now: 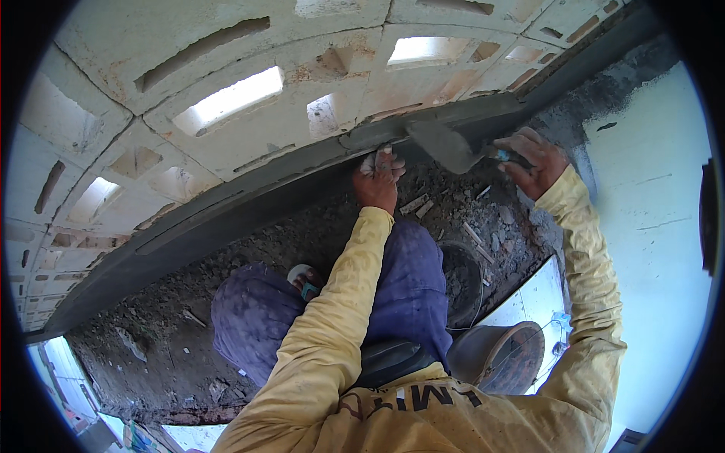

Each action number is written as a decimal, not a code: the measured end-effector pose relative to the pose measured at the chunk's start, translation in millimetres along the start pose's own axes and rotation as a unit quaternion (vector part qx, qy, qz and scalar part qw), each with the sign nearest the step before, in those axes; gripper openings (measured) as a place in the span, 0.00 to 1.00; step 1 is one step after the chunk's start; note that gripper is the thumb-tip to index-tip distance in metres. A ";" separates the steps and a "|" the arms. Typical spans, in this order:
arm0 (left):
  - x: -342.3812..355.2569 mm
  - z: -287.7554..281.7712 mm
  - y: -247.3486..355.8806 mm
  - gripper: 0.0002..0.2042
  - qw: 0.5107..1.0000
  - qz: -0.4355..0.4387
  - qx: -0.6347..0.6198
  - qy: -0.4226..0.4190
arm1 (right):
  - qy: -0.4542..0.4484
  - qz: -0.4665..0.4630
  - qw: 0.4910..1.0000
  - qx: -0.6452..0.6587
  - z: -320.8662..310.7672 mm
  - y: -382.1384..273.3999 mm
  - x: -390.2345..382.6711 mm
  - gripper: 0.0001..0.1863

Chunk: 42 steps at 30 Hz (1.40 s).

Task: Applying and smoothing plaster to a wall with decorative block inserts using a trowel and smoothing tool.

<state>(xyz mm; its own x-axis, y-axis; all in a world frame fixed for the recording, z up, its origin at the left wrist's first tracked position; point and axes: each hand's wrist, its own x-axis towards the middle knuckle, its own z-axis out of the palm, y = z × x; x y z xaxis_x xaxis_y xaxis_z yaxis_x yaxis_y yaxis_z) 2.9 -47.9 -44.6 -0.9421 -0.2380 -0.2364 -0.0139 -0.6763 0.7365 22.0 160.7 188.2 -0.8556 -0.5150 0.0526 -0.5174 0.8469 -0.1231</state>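
My right hand (535,157) grips a trowel (445,145) by its handle, a bit of blue showing at the fingers. The trowel's grey, mortar-smeared blade points left and lies against the ledge of wet grey mortar (483,110) at the foot of the block wall. To the left of the blade, my left hand (379,180) is closed at the ledge's front edge, with curled, mortar-whitened fingertips. Whatever those fingers hold, if anything, is hidden. A thin pale line runs along that edge beside my left hand.
A pale wall of pierced blocks (302,90) rises ahead, and a light wall (649,174) stands on the right. Rubble and sticks litter the dirt (174,325). A dark tub (462,275) and a mortar-stained bucket (517,359) stand by my right knee.
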 end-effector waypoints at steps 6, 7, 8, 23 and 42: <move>19.9 -26.7 -19.9 0.13 0.911 -0.090 -0.375 -0.146 | -0.026 -0.072 0.996 -0.036 14.9 -47.5 47.5 0.18; 21.7 -29.7 -22.2 0.13 0.900 -0.060 -0.376 -0.214 | -0.037 -0.065 0.997 -0.034 17.2 -50.8 54.2 0.18; 23.3 -31.9 -23.6 0.13 0.888 -0.084 -0.397 -0.217 | -0.019 -0.092 0.995 -0.045 19.4 -53.3 59.9 0.19; 4.9 -20.5 -11.8 0.14 0.954 0.103 0.273 -0.072 | 0.032 -0.222 0.974 0.012 27.8 -123.5 71.1 0.19; 8.2 -12.8 -8.1 0.08 0.959 -0.041 -0.262 -0.103 | -0.035 -0.036 0.991 -0.123 14.2 -35.9 46.1 0.19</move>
<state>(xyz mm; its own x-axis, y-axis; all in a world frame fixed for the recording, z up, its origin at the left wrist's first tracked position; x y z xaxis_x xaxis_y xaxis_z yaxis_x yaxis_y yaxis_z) -0.4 -53.3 -60.7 -0.9919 -0.0628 -0.1101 0.0285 -0.9570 0.2886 1.4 104.6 180.9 -0.8172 -0.5760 -0.0184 -0.5735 0.8096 0.1250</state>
